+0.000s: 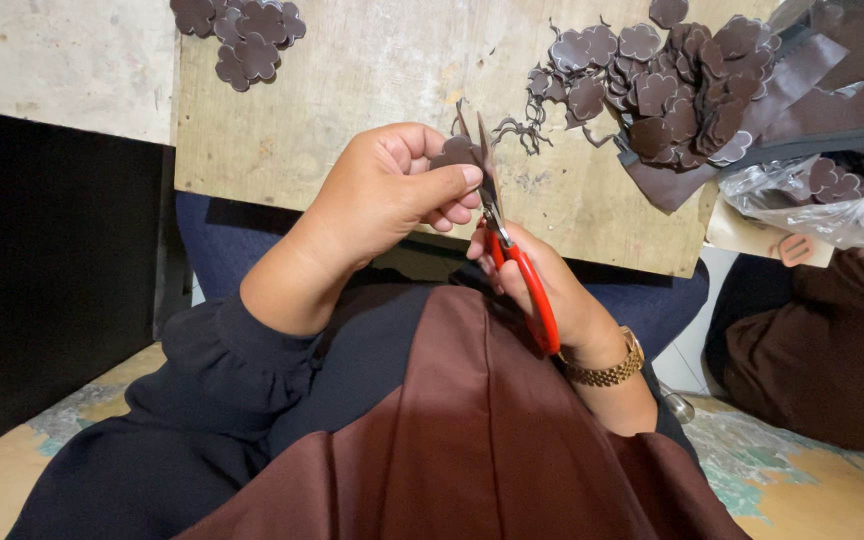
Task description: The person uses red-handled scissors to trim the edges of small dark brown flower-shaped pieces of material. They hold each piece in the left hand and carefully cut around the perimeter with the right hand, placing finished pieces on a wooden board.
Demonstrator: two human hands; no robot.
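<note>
One scissors (512,262), two flower-cutout piles (682,85) (242,35), one board (372,90).

Soft, even indoor light, faint shadows, sharp focus, wide-angle bending at edges.

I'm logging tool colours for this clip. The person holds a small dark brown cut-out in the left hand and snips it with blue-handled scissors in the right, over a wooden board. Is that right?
Not quite: the scissors have red handles, not blue, as the head view shows. The rest stands: the left hand pinches the small dark brown cut-out, the right hand works the scissors, and the wooden board lies beyond.
</note>
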